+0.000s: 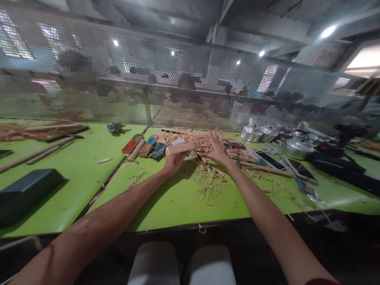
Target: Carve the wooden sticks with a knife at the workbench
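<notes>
My left hand (175, 161) is closed around a pale wooden block (183, 147), which lies across it slightly tilted above the green table (175, 202). With its fingers spread, my right hand (218, 151) reaches over a heap of curled wood shavings (204, 137) and holds nothing that I can see. Thin dark-tipped tools (202, 163) lie between the two hands, partly covered by shavings. Loose shavings (211, 184) are scattered on the table below my right hand.
Left of the heap are a red-painted block (132, 145) and a dark green cloth (159, 151). A phone (270, 160), wooden sticks (267, 168) and metal kettles (298, 147) stand or lie to the right. A perforated screen (166, 91) runs behind; a dark case (32, 190) sits far left.
</notes>
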A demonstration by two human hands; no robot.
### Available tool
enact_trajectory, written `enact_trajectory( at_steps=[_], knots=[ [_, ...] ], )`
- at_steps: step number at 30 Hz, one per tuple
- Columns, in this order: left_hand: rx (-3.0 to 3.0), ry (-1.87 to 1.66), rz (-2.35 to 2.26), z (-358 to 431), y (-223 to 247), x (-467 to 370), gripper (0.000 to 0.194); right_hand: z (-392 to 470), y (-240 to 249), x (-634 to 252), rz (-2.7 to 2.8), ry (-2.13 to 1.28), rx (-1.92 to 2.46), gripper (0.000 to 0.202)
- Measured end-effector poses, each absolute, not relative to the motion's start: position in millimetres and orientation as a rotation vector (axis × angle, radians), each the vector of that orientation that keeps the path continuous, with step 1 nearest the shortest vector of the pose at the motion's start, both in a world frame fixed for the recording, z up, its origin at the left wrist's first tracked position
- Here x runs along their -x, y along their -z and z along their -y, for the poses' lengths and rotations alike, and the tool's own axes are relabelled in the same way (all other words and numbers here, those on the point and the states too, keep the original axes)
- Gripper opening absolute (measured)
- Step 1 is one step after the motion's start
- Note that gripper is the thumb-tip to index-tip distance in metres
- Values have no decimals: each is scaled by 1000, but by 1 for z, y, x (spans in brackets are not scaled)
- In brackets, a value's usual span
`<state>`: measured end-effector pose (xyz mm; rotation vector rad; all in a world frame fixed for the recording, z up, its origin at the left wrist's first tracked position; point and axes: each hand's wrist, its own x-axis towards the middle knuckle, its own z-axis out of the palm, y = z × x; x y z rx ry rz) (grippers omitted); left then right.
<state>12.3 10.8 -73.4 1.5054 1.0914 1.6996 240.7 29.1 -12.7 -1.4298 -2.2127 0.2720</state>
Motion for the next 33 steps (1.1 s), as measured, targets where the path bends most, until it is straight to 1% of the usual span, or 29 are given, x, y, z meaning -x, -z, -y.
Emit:
enact_trajectory(
  at_steps=[3, 10, 19, 22, 26, 31, 33],
  knots=[
    [-1499, -1650, -1126, -11, 72, -13, 36, -31, 13, -241, 2211, -273, 1417, 139],
    [-1511, -1675, -1201, -8, 66, -11, 38, -31, 14, -241, 2194, -254, 1423, 131],
    [-1455, -1693, -1211, -10, 67, -11, 39, -30, 13, -242, 2166, -308, 1352, 130],
    [-1425, -1669, -1217, -8, 63, -12, 34, -32, 16, -241, 2151, -316, 1298, 125],
    [-1401, -1721, -1243, 1, 53, -14, 25, -35, 18, -241, 2119, -335, 1246, 119],
    [-1363, -1737, -1289, 9, 44, -16, 34, -31, 15, -240, 2087, -417, 1281, 108],
    [-1348, -1728, -1325, 11, 42, -17, 31, -28, 14, -239, 2086, -421, 1293, 101]
  ],
)
